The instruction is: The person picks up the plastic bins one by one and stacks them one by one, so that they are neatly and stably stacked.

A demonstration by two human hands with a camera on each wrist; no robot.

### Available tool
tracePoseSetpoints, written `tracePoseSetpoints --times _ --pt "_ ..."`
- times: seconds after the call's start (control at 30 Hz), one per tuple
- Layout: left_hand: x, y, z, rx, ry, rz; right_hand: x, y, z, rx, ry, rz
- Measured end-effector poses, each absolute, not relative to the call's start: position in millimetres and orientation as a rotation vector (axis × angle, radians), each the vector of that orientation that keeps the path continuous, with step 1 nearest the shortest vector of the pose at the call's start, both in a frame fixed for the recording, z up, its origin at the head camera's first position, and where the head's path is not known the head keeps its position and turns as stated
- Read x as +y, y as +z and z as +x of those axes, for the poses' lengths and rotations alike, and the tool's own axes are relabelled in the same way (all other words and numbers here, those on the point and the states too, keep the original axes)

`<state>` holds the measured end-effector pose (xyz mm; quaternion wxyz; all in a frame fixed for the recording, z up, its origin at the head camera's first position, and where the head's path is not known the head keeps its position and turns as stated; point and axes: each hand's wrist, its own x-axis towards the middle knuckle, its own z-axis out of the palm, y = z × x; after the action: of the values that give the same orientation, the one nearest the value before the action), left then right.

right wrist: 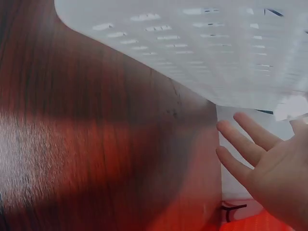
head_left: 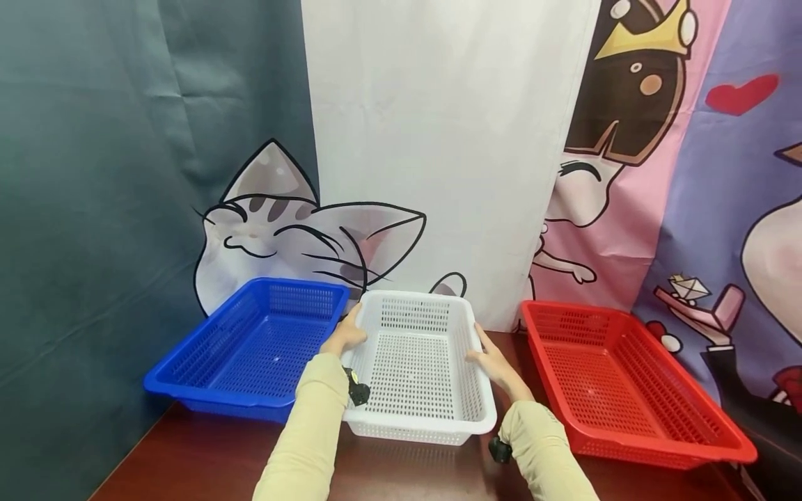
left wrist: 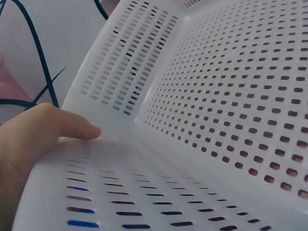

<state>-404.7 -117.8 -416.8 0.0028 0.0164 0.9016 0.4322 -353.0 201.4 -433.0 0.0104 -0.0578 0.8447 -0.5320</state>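
Sleeves [head_left: 305, 428] lead to a white basket [head_left: 413, 424]: left hand [head_left: 343, 334] grasping it, right hand [head_left: 495, 362] unclenched, fingers spread opposite, probably steadying it between the blue basket [head_left: 219, 396] and red basket [head_left: 658, 449].

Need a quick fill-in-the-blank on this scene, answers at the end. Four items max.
1. The middle basket, between the left hand and the right hand, is coloured ____.
2. From the person's viewpoint, the blue basket is on the ____ side of the middle basket.
3. The far-right basket is coloured ____.
4. In the left wrist view, the left hand's digit seen over the middle basket's rim is the ____.

Missing words: white; left; red; thumb.
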Motion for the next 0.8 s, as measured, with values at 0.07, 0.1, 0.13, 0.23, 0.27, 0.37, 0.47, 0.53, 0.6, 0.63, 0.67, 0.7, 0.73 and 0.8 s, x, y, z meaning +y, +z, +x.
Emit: tracePoseSetpoints --times 0.07,0.1,0.13,0.23,0.27,0.37,0.47,0.53,0.6,0.63,0.67,0.7,0.73,0.8 --pt "-118.5 -415.2 -400.9 2.824 1.359 0.052 199.5 -436.0 -353.4 2.593 -1.719 -0.162" --pt "-118.6 -414.5 -399.2 2.826 1.364 0.057 198.6 -437.2 -353.5 2.572 -1.750 -0.154" --pt "-118.4 -414.0 -397.6 2.824 1.371 0.056 198.1 -438.5 -353.6 2.550 -1.779 -0.141" --pt "-117.7 -413.4 -395.9 2.821 1.379 0.046 196.9 -440.9 -353.9 2.463 -1.876 -0.118" --pt "-117.4 -413.3 -396.2 2.817 1.384 0.044 196.8 -441.1 -354.0 2.426 -1.912 -0.112" --pt "-117.7 -414.5 -399.0 2.819 1.392 0.040 196.2 -442.2 -354.3 2.326 -2.005 -0.126" --pt "-118.0 -417.2 -405.8 2.837 1.386 0.036 196.0 -442.3 -354.2 2.223 -2.086 -0.127" --pt "-118.1 -420.0 -410.9 2.868 1.362 0.038 196.7 -443.1 -355.1 2.170 -2.122 -0.124" --pt "-118.2 -421.4 -414.4 2.856 1.374 0.029 197.5 -444.2 -356.4 2.130 -2.146 -0.103" --pt "-118.4 -421.7 -415.4 2.840 1.389 0.018 197.8 -445.0 -357.3 2.122 -2.152 -0.096" --pt "-118.9 -423.0 -416.8 2.825 1.413 0.016 198.0 -445.7 -357.8 2.119 -2.155 -0.086" --pt "-119.6 -425.4 -418.8 2.808 1.443 0.016 198.0 -446.5 -358.4 2.116 -2.158 -0.077" --pt "-120.7 -426.2 -419.9 2.769 1.487 0.002 197.9 -447.4 -358.7 2.115 -2.158 -0.072" --pt "-125.3 -435.8 -428.3 2.770 1.525 0.025 196.5 -448.4 -358.5 2.108 -2.159 -0.075"
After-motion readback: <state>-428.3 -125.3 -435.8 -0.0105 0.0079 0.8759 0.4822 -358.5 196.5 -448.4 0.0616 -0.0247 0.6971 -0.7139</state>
